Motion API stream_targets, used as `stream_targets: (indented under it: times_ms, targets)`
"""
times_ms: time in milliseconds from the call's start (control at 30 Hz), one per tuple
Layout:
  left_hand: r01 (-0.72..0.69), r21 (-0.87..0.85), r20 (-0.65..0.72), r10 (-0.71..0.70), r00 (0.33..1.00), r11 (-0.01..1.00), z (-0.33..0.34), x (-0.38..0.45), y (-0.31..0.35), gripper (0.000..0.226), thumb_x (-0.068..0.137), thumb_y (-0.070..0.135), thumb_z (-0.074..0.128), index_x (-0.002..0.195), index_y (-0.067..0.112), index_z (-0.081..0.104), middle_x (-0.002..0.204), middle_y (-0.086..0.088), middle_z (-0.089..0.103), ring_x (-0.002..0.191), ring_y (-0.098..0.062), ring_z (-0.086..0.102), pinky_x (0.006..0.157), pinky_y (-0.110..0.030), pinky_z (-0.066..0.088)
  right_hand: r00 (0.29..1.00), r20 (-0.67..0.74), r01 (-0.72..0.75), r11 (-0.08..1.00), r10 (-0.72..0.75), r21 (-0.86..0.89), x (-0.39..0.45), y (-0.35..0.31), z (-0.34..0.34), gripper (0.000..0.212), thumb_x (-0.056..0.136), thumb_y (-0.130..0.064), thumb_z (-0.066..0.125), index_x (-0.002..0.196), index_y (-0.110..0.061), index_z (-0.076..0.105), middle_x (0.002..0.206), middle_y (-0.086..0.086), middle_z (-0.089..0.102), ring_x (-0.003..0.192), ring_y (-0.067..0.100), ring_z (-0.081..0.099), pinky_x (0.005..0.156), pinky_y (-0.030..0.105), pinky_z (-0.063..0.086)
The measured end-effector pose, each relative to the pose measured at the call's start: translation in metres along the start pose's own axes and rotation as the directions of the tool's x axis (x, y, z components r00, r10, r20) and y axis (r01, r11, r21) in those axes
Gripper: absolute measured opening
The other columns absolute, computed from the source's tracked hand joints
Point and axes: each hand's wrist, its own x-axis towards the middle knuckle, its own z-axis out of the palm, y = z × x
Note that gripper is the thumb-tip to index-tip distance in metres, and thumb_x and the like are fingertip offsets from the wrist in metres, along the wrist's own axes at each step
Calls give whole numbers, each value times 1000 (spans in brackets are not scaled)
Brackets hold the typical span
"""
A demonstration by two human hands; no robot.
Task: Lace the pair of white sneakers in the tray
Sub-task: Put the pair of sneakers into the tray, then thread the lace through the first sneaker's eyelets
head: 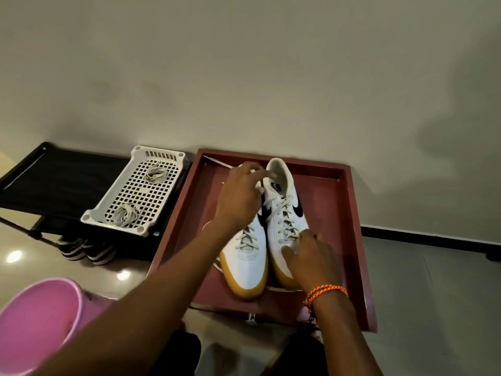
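The left grip (241, 191) pinched a lace near the left sneaker (248, 256) collar while the right grip (309, 256) pressed spread fingers on the right sneaker (284, 213), both seemingly mostly laced, mid-frame in the tray (352, 240).

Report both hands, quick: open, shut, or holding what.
Left hand: over the heel end of the left sneaker, fingers curled; a grip cannot be told.
Right hand: fingers spread, resting on the right sneaker toe.
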Motion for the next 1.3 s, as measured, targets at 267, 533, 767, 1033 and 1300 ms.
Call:
stream_targets:
  times_ms: [267,533,767,1033,1300]
  targets:
    - [269,66,15,-270,963,961,7,-101,15,65,92,34,77,150,39,49,171,7,25,154,-24,29,114,-43,37,999,-17,-32,999,32,11,8,-1,2,51,92,-55,65,122,-14,61,131,11,57,116,34,59,91,45,54]
    - [320,-26,108,-315,943,947,18,-110,0,99,86,64,73,164,54,12,171,-8,13,154,-38,28,116,-54,38,998,-34,-51,999,51,5,26,-22,17,113,81,-61,78,163,-26,10,151,23,31,139,45,36,104,53,45]
    - [488,-17,130,-482,866,873,20,-84,4,132,75,62,83,164,51,-14,164,-20,27,147,-45,36,108,-62,43,992,-72,-93,992,100,90,38,-20,35,126,79,-66,78,165,-27,-5,152,28,43,139,47,43,103,53,46]
    - [592,-9,94,-589,803,806,16,-78,-2,131,75,64,82,163,51,-14,148,-23,48,141,-44,43,109,-66,40,978,-178,-97,993,106,64,33,-18,35,106,73,-68,76,157,-26,24,135,24,53,124,44,51,89,45,47]
    - [622,2,57,-621,781,783,6,-81,-10,125,77,57,83,166,46,-4,159,-16,39,147,-41,35,106,-69,39,970,-148,-189,982,191,31,36,8,9,102,80,-60,77,157,-20,23,139,26,51,125,48,53,94,48,49]
